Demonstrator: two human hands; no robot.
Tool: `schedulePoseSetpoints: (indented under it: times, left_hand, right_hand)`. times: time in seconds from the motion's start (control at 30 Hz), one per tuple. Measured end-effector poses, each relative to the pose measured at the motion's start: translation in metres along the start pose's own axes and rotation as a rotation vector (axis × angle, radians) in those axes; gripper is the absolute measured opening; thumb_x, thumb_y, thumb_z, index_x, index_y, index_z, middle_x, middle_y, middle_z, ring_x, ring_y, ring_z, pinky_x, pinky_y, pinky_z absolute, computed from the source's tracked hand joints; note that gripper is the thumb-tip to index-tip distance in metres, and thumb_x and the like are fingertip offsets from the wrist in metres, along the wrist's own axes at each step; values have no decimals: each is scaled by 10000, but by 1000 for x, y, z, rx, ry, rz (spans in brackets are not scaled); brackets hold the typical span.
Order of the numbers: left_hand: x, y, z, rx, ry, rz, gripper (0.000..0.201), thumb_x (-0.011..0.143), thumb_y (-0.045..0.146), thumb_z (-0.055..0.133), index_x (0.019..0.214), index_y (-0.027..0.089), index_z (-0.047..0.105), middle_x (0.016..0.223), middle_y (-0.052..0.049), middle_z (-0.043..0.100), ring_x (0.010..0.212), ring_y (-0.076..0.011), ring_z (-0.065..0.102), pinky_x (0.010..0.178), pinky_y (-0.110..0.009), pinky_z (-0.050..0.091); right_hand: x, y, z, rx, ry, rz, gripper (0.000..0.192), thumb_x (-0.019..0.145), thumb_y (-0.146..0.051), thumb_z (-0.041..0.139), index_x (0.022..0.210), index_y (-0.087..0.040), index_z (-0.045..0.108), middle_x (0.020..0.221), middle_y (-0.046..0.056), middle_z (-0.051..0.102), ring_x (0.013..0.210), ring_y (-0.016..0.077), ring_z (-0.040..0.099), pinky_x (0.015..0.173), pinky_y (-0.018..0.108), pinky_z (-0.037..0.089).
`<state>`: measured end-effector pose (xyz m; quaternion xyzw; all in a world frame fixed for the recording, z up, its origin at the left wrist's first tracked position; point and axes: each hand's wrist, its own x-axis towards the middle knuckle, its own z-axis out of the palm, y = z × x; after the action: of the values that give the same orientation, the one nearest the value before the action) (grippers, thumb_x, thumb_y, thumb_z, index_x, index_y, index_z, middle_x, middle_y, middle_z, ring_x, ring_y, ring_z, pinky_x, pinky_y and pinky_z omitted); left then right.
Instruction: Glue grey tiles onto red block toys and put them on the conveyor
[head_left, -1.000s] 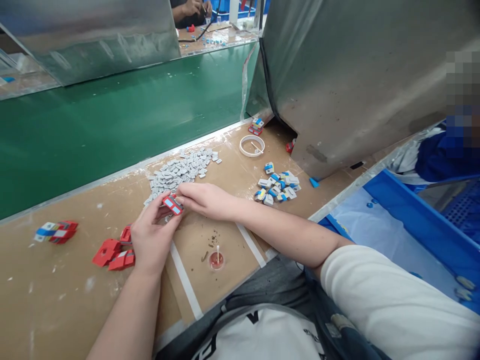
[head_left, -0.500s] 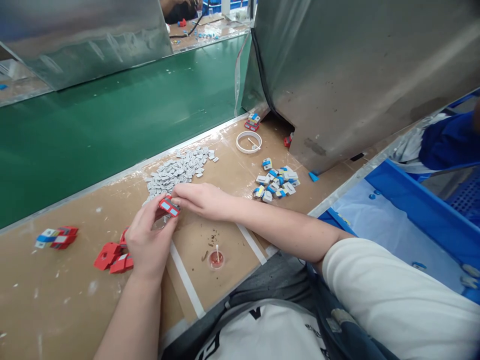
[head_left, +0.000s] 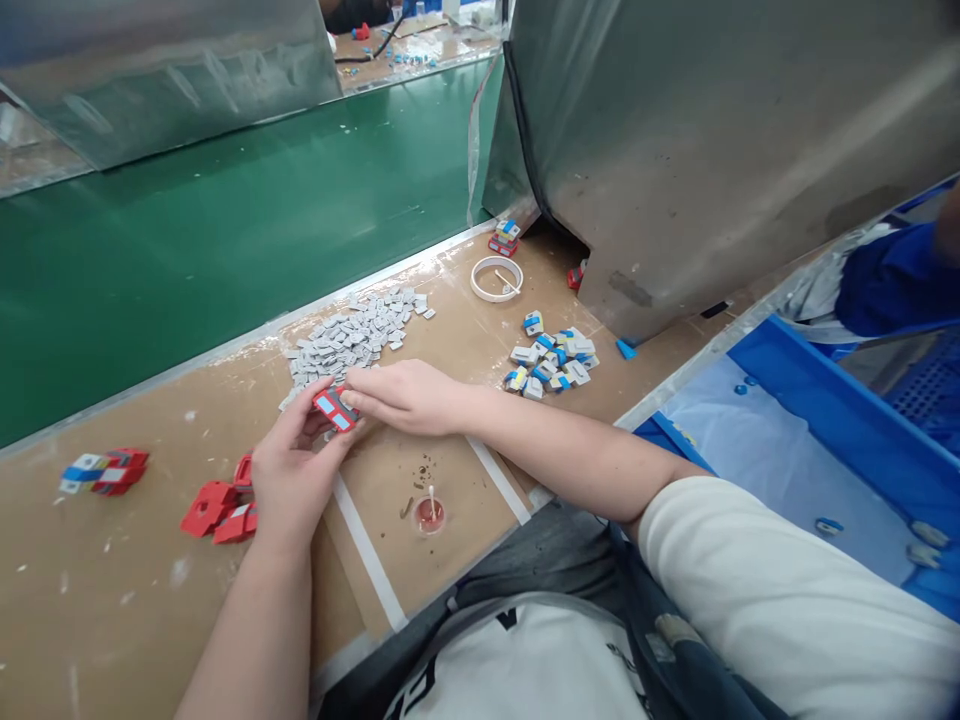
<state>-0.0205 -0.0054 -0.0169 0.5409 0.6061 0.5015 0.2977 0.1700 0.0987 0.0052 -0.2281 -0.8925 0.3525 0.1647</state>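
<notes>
My left hand (head_left: 291, 470) holds a small red block with blue and white faces (head_left: 334, 409) between thumb and fingers, just above the brown worktop. My right hand (head_left: 409, 396) reaches across with its fingertips pinched on the right end of that same block. Right behind both hands lies a heap of several small grey tiles (head_left: 351, 339). Loose red blocks (head_left: 220, 511) lie to the left of my left wrist.
A green conveyor belt (head_left: 225, 230) runs behind the worktop. A pile of blue-white-yellow pieces (head_left: 551, 362), a white ring (head_left: 496, 278), a small red cap with a swab (head_left: 430, 512), a finished cluster (head_left: 103, 470), a metal hood (head_left: 712, 140), and a blue bin (head_left: 825, 430) surround me.
Both hands stay on the red block, shifted slightly; the view has moved a little.
</notes>
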Motion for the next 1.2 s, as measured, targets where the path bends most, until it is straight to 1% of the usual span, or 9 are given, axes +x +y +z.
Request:
schedulePoseSetpoints:
  times: [0.13,0.33,0.47,0.6,0.67,0.8,0.87,1.03,1.2]
  left_hand:
    - [1,2,-2,-31,-21,-46,650,815,407,951,1419,264,758,1402,-77,781,1255,-284,778,1191,-423,605]
    - [3,4,-5,36,-35,-76,752,749,491,987,1422,244,762,1374,-88,798,1248,-312,786,1163,-449,628]
    - [2,4,-4,70,11,-50,761,709,413,1019,1406,224,779,1294,-84,831,1165,-299,815,1123,-429,655]
    - [0,7,-3,174,44,-9,689,749,357,985,1398,237,788,1308,-63,828,1122,-273,823,1146,-431,640]
    - [1,11,-2,155,53,-9,683,739,338,991,1384,230,794,1298,-67,830,1121,-262,819,1150,-409,634]
    - [6,18,0,57,95,-2,747,628,335,1060,1321,196,817,1170,-79,848,1027,-229,818,975,-310,693]
    - [7,19,1,56,106,19,755,611,327,1069,1310,192,819,1133,-78,844,964,-201,808,896,-273,697]
    - [8,16,-1,52,94,72,774,593,288,1082,1317,206,819,1151,-74,840,937,-156,787,871,-225,673]
    - [8,14,-1,70,93,95,765,584,297,1088,1299,223,828,1117,-62,844,920,-162,789,842,-232,683]
  right_hand:
    - [-1,7,-5,93,-39,-91,254,1184,-410,367,1056,-229,491,1032,48,697,897,199,628,805,303,389]
    - [0,5,-5,133,-86,-63,238,1186,-389,387,1056,-223,497,1131,67,711,959,200,645,815,305,414]
    - [0,2,-3,152,-61,-36,223,1182,-370,410,1063,-218,521,1152,74,723,983,207,659,829,309,442]
    - [1,1,2,155,-41,3,201,1180,-348,414,1096,-215,539,1149,74,731,992,215,668,841,316,461]
    - [3,1,5,157,-33,16,210,1183,-360,407,1100,-218,537,1142,72,730,998,222,673,848,321,467]
    - [3,1,5,207,-4,-58,251,1195,-414,369,1106,-230,514,1159,68,724,1015,218,676,897,324,481]
    - [2,1,3,217,8,-97,267,1197,-430,351,1102,-233,505,1161,65,723,1008,215,675,903,326,482]
    - [-2,1,-3,136,11,-122,260,1196,-422,347,1093,-236,498,1110,56,723,994,224,685,854,321,469]
    - [-2,-2,-4,59,9,-120,247,1191,-402,359,1104,-234,517,1096,56,723,939,224,682,802,322,448]
